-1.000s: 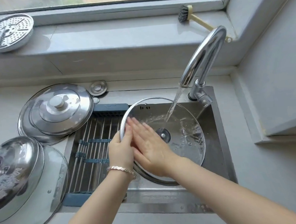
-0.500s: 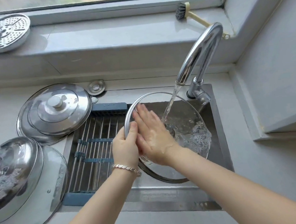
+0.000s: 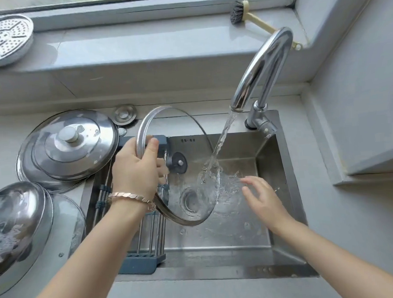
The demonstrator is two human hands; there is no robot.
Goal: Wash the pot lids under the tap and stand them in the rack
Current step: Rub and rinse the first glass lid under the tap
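Note:
My left hand [image 3: 136,169] grips the steel rim of a glass pot lid [image 3: 185,126] and holds it tilted up on edge over the sink [image 3: 283,212]. Its black knob [image 3: 179,162] shows through the glass. Water from the chrome tap [image 3: 264,70] runs onto the lid's right side and splashes. My right hand [image 3: 264,196] is off the lid, open with fingers spread, just right of the stream. The roll-up rack [image 3: 147,233] with steel bars and blue ends lies across the sink's left part, below my left arm.
Stacked steel lids [image 3: 70,145] rest on the counter left of the sink. A domed steel lid on a glass lid [image 3: 15,229] sits at the near left. A sink plug [image 3: 125,113], a perforated steamer plate [image 3: 3,39] and a brush [image 3: 247,16] lie behind.
My left hand has tipped the glass lid up on edge and shifted it left. My right hand has come off the lid and moved right, beyond the water stream.

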